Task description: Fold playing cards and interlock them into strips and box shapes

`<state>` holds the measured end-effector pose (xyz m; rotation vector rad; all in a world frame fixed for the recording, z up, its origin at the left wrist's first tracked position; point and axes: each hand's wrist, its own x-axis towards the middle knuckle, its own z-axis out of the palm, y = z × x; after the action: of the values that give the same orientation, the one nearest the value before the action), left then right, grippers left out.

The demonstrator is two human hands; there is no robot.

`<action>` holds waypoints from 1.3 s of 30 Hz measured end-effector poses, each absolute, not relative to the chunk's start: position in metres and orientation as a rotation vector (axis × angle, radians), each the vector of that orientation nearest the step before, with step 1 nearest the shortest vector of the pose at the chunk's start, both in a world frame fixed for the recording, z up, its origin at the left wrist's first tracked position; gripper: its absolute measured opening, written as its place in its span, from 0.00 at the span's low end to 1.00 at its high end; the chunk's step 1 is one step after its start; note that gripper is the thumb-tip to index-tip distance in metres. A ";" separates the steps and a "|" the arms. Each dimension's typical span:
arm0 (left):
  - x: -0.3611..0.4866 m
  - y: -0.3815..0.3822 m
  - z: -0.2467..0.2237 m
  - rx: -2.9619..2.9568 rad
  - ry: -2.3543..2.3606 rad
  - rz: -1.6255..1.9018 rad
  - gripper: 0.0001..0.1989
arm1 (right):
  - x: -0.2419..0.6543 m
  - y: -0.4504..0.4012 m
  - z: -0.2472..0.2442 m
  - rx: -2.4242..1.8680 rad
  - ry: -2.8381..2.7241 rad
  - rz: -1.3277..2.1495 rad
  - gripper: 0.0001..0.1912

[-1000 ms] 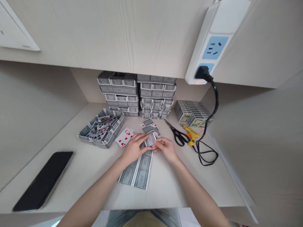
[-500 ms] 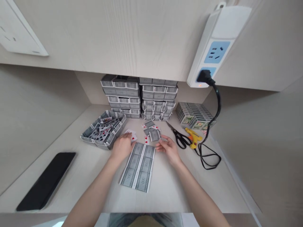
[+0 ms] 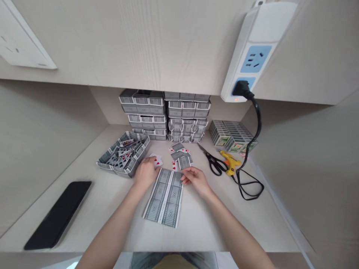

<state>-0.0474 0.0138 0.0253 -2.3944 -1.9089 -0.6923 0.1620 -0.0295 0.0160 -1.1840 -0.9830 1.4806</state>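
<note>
A flat panel of joined playing cards [image 3: 159, 191], grey patterned backs up in two columns, lies before me. My left hand [image 3: 146, 173] is closed at its far left corner, thumb against the edge; its other fingertips are partly hidden. At the far right corner my right hand [image 3: 195, 179] is closed, thumb and forefinger pinching the panel's edge. Loose heart cards [image 3: 157, 161] lie just beyond my left hand. Several more loose cards [image 3: 184, 162], some face down, lie past the panel's far edge.
Left stands a card-built tray [image 3: 123, 172] of loose cards; nearer lies a black phone-like slab [image 3: 58, 215]. Stacked card-built boxes [image 3: 148, 109] stand behind. Right are black scissors [image 3: 215, 164], a yellow glue gun [image 3: 231, 163] with its cord, and card packs [image 3: 232, 136]. A power strip [image 3: 252, 56] hangs above.
My right hand has moved slightly left onto the panel's far right corner, and its thumb and forefinger have come together there. My left hand stays at the far left corner.
</note>
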 end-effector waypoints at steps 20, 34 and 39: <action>-0.012 -0.016 0.040 -2.699 -1.464 -1.314 0.19 | 0.157 -0.033 0.018 -1.069 -1.068 1.437 0.19; -0.003 -0.015 0.029 -2.815 -1.731 -1.517 0.21 | 0.169 -0.023 0.013 -1.136 -0.999 1.250 0.17; -0.005 -0.005 0.024 -2.855 -2.186 -2.018 0.19 | 0.173 -0.021 0.013 -1.152 -0.886 1.195 0.19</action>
<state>-0.0054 -0.0047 0.0244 -2.8554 -2.1856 -2.0180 0.1726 -0.0209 0.0129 -1.1517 -0.8864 1.1952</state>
